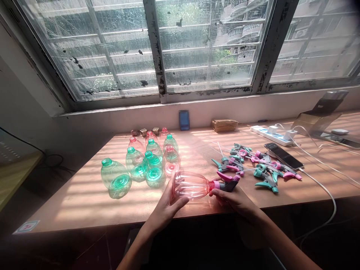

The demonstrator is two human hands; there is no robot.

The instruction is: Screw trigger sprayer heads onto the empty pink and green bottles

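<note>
A clear pink spray bottle (192,185) lies on its side in the air over the table's front edge, its neck pointing right. My left hand (171,198) grips it round the base end. At the other end, a pink and grey spray head (225,183) sits at the neck, and my right hand (227,198) is closed on it. Whether the spray head is fully screwed on cannot be seen. Left of and behind my hands stand several green bottles (115,176) and pink bottles (171,163) without heads. To the right lies a pile of loose spray heads (266,180).
A black phone (284,155) touches the pile's right side, with a white power strip (271,135) and cables behind. A brown paper packet (224,125) and a blue box (184,120) are by the wall. A white cable (323,187) hangs over the front edge.
</note>
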